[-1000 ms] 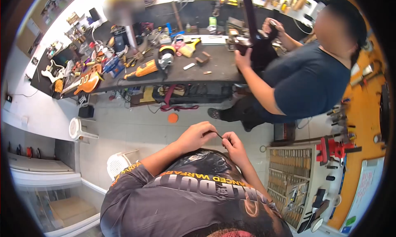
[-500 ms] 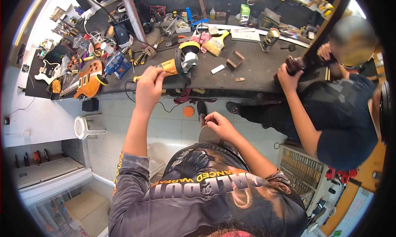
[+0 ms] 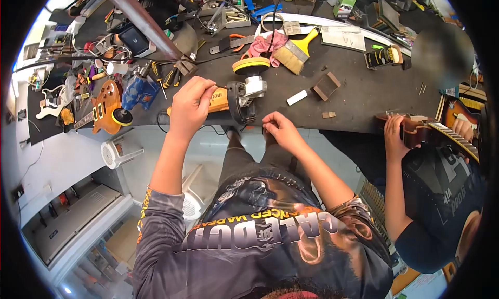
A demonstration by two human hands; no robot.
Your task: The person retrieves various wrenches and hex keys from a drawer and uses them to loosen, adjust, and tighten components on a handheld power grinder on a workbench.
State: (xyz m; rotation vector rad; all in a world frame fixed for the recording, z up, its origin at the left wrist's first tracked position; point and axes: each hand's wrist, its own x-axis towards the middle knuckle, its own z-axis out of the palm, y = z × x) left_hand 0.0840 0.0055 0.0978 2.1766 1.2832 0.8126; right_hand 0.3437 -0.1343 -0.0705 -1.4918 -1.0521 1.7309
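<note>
My left hand (image 3: 192, 105) is closed in a pinch above the yellow body of an angle grinder (image 3: 220, 99). Whatever its fingertips hold, if anything, is too small to make out. The grinder lies on the dark workbench (image 3: 338, 109) near the front edge. A yellow-and-black round pad (image 3: 251, 65) sits on its metal head. My right hand (image 3: 283, 131) hovers by the bench edge, right of the grinder and apart from it. Its fingers are curled toward the thumb, and I cannot tell what is between them.
At right, a co-worker's hands (image 3: 395, 135) hold a dark guitar (image 3: 416, 132). A paintbrush (image 3: 293, 54), a white block (image 3: 297, 98) and a brown block (image 3: 327, 86) lie on the bench. Further left are a brown guitar (image 3: 108, 104) and a blue tool (image 3: 140, 93). A white stool (image 3: 112, 153) stands below.
My view has shifted closer to the bench. My right hand has risen toward the bench edge and the grinder. The co-worker has shifted, and the guitar's strings and neck now show.
</note>
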